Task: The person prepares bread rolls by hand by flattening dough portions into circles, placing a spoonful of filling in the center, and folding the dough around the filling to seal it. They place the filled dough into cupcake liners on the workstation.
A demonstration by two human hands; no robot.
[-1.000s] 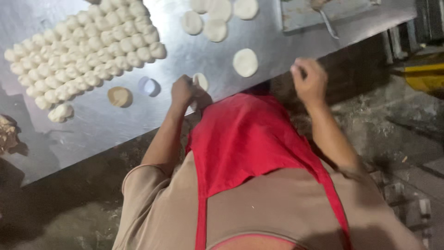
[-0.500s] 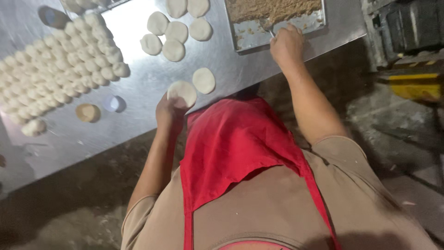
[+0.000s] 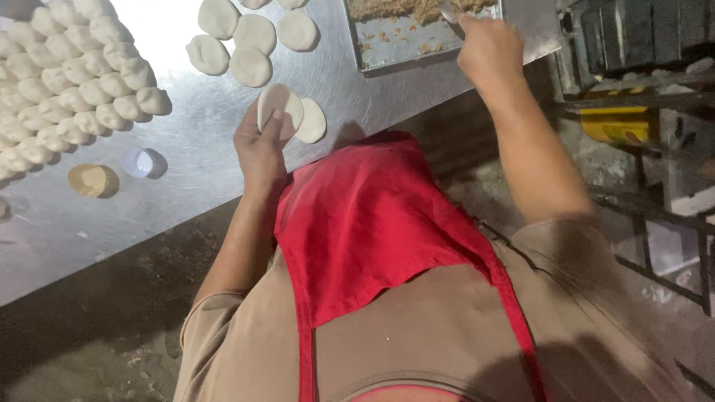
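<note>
The left hand has its fingers closed on a flat round white dough disc, the thumb pressed against its lower face and the disc tilted up off the shiny metal counter. Just beside those fingers, on the side toward the other hand, a second flat white dough disc lies on the counter, its edge touching or overlapping the held one. Beyond the fingers, farther up the counter, sits a loose cluster of flattened white dough rounds. Out past the back of the left hand, a dense bed of small white dough balls is packed in rows. Nearer the counter's edge on that same side lie a tan round piece of dough and a small pale round cap-like object, close together but apart.

The right hand reaches to the rim of a rectangular metal tray holding brown crumbly filling. Its fingers are curled around the handle of a grey metal utensil whose end rests in the tray; the utensil's shape is too hidden to tell.

Below both arms hangs a red cloth apron over a beige shirt.
</note>
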